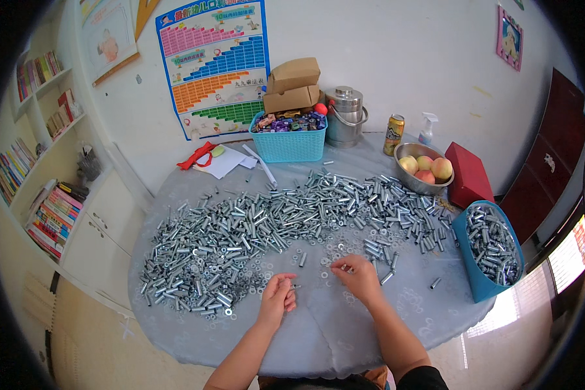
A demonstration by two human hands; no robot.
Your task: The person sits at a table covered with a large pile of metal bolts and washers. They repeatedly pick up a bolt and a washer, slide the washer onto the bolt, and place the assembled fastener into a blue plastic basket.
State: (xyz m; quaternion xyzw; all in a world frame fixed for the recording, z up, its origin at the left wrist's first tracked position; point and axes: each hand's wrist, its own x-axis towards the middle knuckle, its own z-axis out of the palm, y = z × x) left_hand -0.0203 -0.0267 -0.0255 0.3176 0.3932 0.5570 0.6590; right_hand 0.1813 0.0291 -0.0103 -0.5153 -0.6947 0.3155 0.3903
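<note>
Metal sleeves (266, 221) lie heaped across the grey table (344, 338), the left hand (278, 296) just below the heap pinching one small piece, the right hand (357, 276) beside it pinching a washer (335, 265) near the heap's edge

Your left hand (278, 299) and right hand (359, 276) rest near the front edge of the surface (318, 344), just apart. A wide heap of metal sleeves (266, 224) runs from the left edge toward the right edge, behind both hands. Loose washers (325, 250) lie between heap and hands. A bin (491, 250) of sleeves sits at the right edge. At the back edge: a basket (289, 140), boxes (292, 84) stacked on it, a pot (344, 117) to its right. A fruit bowl (424, 170) sits back right.
</note>
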